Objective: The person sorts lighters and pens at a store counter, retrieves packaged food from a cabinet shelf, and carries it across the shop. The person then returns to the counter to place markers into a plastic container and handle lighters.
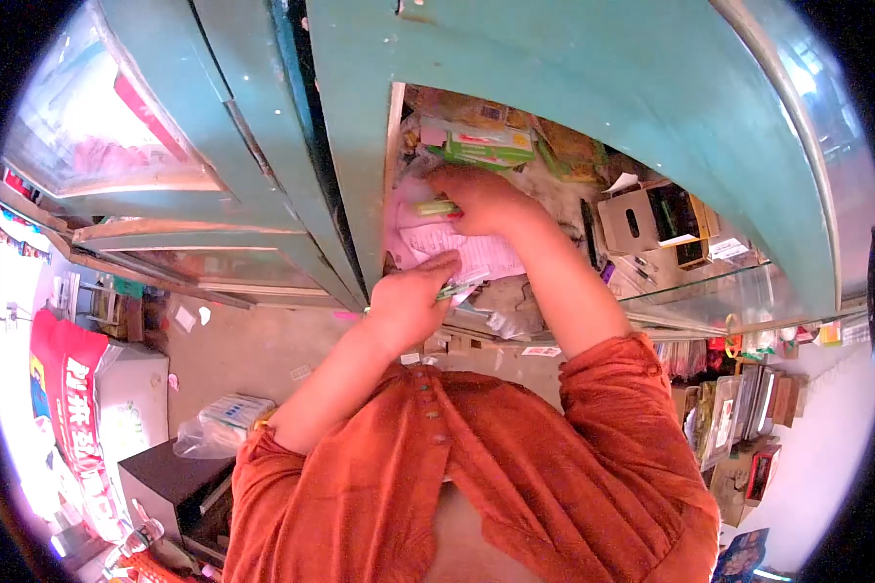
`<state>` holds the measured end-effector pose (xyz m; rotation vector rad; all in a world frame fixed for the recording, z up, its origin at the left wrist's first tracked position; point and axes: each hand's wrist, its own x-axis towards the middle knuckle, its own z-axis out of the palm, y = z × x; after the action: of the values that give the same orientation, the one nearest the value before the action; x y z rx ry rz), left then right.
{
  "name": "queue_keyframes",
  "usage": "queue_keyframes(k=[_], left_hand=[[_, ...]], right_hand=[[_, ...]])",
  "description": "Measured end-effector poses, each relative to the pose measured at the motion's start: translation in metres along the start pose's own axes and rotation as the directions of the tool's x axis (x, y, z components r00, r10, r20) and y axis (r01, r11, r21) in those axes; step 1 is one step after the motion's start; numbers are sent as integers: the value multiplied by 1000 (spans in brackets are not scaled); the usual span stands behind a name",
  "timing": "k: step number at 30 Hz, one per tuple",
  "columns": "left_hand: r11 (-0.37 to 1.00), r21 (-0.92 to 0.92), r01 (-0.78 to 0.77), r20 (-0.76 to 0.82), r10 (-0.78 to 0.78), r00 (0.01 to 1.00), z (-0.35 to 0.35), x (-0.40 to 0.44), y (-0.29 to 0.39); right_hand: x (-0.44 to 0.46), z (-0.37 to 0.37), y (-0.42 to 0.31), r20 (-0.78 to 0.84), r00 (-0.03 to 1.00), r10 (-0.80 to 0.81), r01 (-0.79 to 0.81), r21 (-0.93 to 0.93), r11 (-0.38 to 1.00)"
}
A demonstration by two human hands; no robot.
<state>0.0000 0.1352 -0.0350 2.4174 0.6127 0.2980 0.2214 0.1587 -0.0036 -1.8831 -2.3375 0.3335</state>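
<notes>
My left hand [410, 299] is closed on several slim green-and-clear sticks that look like pens [455, 289], at the front edge of the cabinet opening. Reaching farther in, my right hand [481, 201] is closed around a short light-green item [436, 207]; its exact kind is unclear. Just below the right hand lies a pinkish sheet of paper [472, 255] with lines of writing. Behind that hand sits a green-and-white box [486, 146]. The fingertips of both hands are partly hidden.
A teal cabinet frame [554, 63] surrounds the opening, with a glass pane [700, 291] at right. Inside stand an open cardboard box [630, 222] and a dark box [685, 228]. A bagged white package [231, 416] rests on a dark cabinet [170, 474] at lower left.
</notes>
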Motion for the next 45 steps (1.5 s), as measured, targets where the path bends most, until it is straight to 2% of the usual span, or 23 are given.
queue_keyframes(k=[4, 6, 7, 9, 12, 16, 18, 20, 22, 23, 25, 29, 31, 32, 34, 35, 37, 38, 40, 41, 43, 44, 45], left_hand=[[999, 26, -33, -31, 34, 999, 2, 1, -2], [997, 73, -11, -20, 12, 1000, -1, 1, 3], [997, 75, -15, -16, 16, 1000, 0, 2, 2], [996, 85, -27, -73, 33, 997, 1, 7, 3], [994, 64, 86, -72, -81, 994, -10, 13, 11], [988, 93, 125, -129, -113, 985, -3, 15, 10], [985, 109, 134, -145, -117, 982, 4, 20, 4], [983, 123, 137, -161, -116, 980, 12, 23, -2], [986, 114, 122, -230, -94, 969, 17, 25, -8], [986, 114, 123, -231, -94, 968, 17, 24, -7], [980, 123, 154, -218, -124, 968, 18, 22, -6], [982, 95, 161, -219, -138, 966, 17, 19, -5], [988, 104, 113, -264, -82, 961, 19, 20, -8], [988, 102, 117, -271, -85, 959, 18, 20, -7], [978, 114, 177, -213, -150, 965, 13, 19, 1], [978, 115, 177, -213, -150, 966, 14, 19, 0], [979, 78, 191, -203, -172, 964, 16, 21, -1], [979, 84, 186, -199, -167, 966, 17, 22, -3], [985, 51, 165, -220, -150, 964, 18, 22, -6], [985, 55, 162, -219, -146, 965, 18, 22, -6], [984, 90, 154, -223, -131, 966, 17, 22, -5], [984, 90, 153, -223, -130, 966, 18, 22, -5], [986, 88, 143, -219, -121, 968, 19, 21, -6]], right_hand=[[-21, -30, 8, -129, 978, 163, -143, 154, 978], [-25, -50, 17, -217, 871, 440, -322, 424, 846], [-28, -48, 34, -219, 868, 445, -325, 426, 844], [-33, -36, 63, -132, 881, 454, -164, 815, 555], [-41, -22, 68, -173, 844, 508, -156, 826, 541], [-46, -28, 41, -242, 805, 541, -169, 781, 601], [-39, -59, -6, -250, 779, 576, -414, 485, 770], [-14, -47, -8, -230, 800, 554, -437, 408, 801], [14, -15, -5, -424, 767, 482, -448, 184, 875], [24, -7, -8, -424, 767, 481, -447, 184, 875], [38, 2, -11, -241, 816, 526, -526, 69, 847], [31, 0, 6, -345, 820, 457, -454, 96, 886], [20, -10, 23, -388, 756, 526, -350, 440, 827], [16, -13, 39, -389, 760, 520, -346, 435, 831], [11, -18, 62, -369, 595, 714, -174, 808, 563], [7, -18, 62, -369, 595, 714, -174, 808, 563], [-8, -37, 34, -239, 806, 542, 274, 962, 17], [-7, -39, 27, -242, 802, 546, 280, 960, 15], [4, -35, 9, -104, 929, 355, -58, 908, 416], [15, -30, -3, -108, 928, 357, -55, 908, 416], [35, -21, -24, -109, 891, 442, -279, 637, 719], [41, -13, -16, -110, 890, 442, -279, 637, 719], [47, -10, -13, -219, 913, 344, -195, 507, 840]])
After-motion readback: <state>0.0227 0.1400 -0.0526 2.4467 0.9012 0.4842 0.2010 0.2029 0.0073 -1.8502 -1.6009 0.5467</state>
